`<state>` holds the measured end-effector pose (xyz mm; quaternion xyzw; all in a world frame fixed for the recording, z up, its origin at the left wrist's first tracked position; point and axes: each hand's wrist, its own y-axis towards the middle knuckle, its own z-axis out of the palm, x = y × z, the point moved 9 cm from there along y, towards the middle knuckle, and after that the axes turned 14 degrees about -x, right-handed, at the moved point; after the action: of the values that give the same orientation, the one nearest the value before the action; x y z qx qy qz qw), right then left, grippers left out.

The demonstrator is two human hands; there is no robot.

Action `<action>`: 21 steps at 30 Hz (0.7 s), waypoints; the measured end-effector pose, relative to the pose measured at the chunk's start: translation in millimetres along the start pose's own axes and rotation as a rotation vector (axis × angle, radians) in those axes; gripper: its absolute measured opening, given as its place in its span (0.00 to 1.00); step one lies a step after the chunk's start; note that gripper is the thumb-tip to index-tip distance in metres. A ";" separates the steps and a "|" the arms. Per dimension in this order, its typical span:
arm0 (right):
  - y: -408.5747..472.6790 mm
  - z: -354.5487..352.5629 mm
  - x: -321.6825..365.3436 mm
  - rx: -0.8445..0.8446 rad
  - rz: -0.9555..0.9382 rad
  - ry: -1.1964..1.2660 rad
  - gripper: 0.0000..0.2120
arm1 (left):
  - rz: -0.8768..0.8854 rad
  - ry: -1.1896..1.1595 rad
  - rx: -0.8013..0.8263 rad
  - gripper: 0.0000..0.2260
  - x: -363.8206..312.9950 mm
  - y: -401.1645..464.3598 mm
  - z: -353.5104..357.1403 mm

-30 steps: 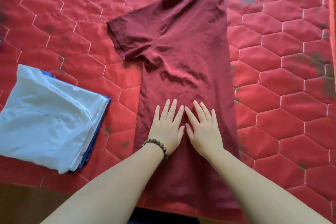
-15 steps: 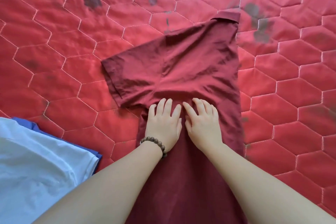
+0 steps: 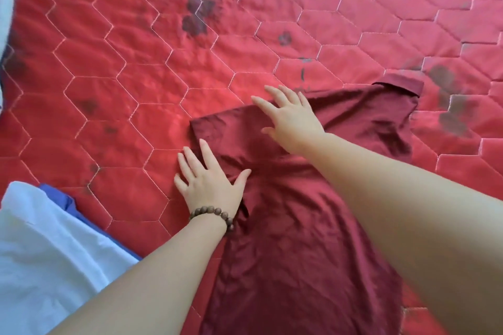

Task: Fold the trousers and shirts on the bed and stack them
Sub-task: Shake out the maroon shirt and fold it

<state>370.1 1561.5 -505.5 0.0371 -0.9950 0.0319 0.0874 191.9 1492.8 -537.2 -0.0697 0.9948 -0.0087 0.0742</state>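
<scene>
A dark red shirt point(image 3: 299, 226), folded lengthwise, lies on the red quilted bed point(image 3: 136, 76), its collar at the far right and its sleeve pointing left. My left hand point(image 3: 209, 179), with a bead bracelet on the wrist, lies flat with spread fingers on the sleeve's near edge, partly on the quilt. My right hand point(image 3: 291, 117) is flat with straight fingers on the sleeve's far edge, fingertips reaching over onto the quilt. Neither hand grips the cloth.
A folded stack with a white garment point(image 3: 46, 258) on top and a blue garment point(image 3: 65, 204) under it lies at the lower left. A white and dark object point(image 3: 5, 8) shows at the left edge. Dark flower prints mark the quilt.
Both hands slid up the shirt from its lower body to the sleeve and spread apart. The view moved forward and left, so the shirt sits lower right in the frame.
</scene>
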 end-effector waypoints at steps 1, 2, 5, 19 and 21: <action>8.5 6.9 8.3 0.080 -0.058 -0.008 0.36 | -0.035 -0.031 -0.025 0.49 1.7 0.4 -4.0; 15.4 13.8 17.2 0.147 -0.110 -0.026 0.40 | -0.075 -0.069 -0.053 0.50 3.7 1.0 -8.3; 26.4 24.3 31.4 0.229 -0.163 -0.126 0.44 | -0.244 -0.134 -0.033 0.50 10.9 -5.6 -11.6; -9.3 -57.8 34.1 -0.321 -0.330 -0.108 0.11 | -0.083 -0.573 -0.116 0.09 -14.1 -19.8 -53.8; -43.0 -65.0 8.8 -0.394 -0.339 -0.152 0.10 | 0.287 -0.511 -0.205 0.14 -41.2 -39.6 -69.6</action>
<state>376.1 1522.7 -437.6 0.1879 -0.9652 -0.1803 0.0221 227.4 1459.8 -461.3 0.0642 0.9393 0.1203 0.3148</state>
